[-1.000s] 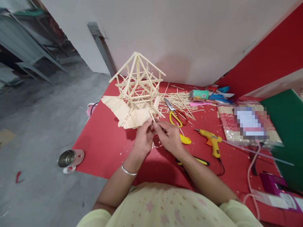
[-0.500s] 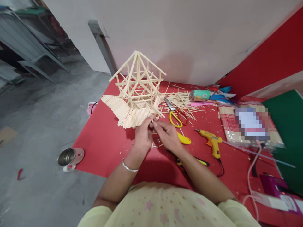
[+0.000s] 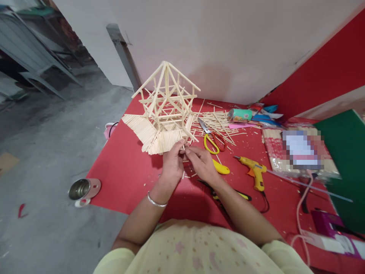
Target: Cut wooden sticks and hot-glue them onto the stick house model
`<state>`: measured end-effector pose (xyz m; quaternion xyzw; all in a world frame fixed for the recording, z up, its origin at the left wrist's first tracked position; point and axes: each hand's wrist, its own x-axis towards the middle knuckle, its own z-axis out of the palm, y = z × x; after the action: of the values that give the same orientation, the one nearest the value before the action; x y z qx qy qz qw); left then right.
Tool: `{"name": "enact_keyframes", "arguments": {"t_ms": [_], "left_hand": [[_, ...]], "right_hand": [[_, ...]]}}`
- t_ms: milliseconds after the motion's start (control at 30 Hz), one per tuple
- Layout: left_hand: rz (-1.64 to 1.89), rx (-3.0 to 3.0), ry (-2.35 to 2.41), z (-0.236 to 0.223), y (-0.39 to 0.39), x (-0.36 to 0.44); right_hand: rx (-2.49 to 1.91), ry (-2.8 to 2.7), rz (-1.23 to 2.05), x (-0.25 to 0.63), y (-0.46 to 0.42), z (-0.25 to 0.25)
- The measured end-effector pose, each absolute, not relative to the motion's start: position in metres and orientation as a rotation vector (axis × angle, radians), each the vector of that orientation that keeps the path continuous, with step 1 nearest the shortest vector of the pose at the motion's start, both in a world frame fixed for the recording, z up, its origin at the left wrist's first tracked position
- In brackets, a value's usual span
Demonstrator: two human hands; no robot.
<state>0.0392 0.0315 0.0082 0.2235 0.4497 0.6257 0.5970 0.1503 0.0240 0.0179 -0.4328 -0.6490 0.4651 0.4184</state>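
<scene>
A model house frame of pale wooden sticks (image 3: 167,97) stands on the red table, with an open peaked top. Slatted panels (image 3: 168,142) of sticks laid side by side slope out around its lower part. At the front panel's right end, my left hand (image 3: 173,160) is closed, thumb and fingers pinched together. My right hand (image 3: 202,163) meets it fingertip to fingertip, also pinched. Between them shows a bit of a small wooden stick (image 3: 184,147), mostly hidden by the fingers. Scissors (image 3: 211,137) with yellow and red handles lie just beyond my right hand.
Loose sticks (image 3: 219,120) spread behind the scissors. Right of my hands lie a yellow cutter (image 3: 221,167), black-and-yellow pliers (image 3: 242,195) and a yellow glue gun (image 3: 256,171). Packed sticks (image 3: 272,148) lie under a blurred phone. A mug (image 3: 85,190) stands by the left edge.
Both hands keep their pinch at the same spot, with hardly any finger movement. The view has shifted very slightly.
</scene>
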Motion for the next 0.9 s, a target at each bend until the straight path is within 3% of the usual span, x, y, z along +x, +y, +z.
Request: {"name": "enact_keyframes", "arguments": {"t_ms": [167, 533, 667, 800, 900], "left_hand": [[1.495, 0.254, 0.972, 0.019, 0.03, 0.043], [1.392, 0.413, 0.983, -0.002, -0.002, 0.046], [1.251, 0.569, 1.054, -0.023, -0.019, 0.049], [1.182, 0.736, 0.993, -0.027, -0.023, 0.062], [1.17, 0.769, 0.943, -0.02, -0.022, 0.069]], "right_hand": [[-1.093, -1.623, 1.18, 0.15, 0.024, 0.018], [-1.191, -1.991, 0.998, 0.194, -0.01, 0.023], [-1.456, -2.137, 0.804, 0.236, -0.013, 0.023], [-1.953, -2.178, 0.311, 0.255, 0.031, 0.013], [-2.203, -2.289, 0.254, 0.252, 0.074, 0.004]]}}
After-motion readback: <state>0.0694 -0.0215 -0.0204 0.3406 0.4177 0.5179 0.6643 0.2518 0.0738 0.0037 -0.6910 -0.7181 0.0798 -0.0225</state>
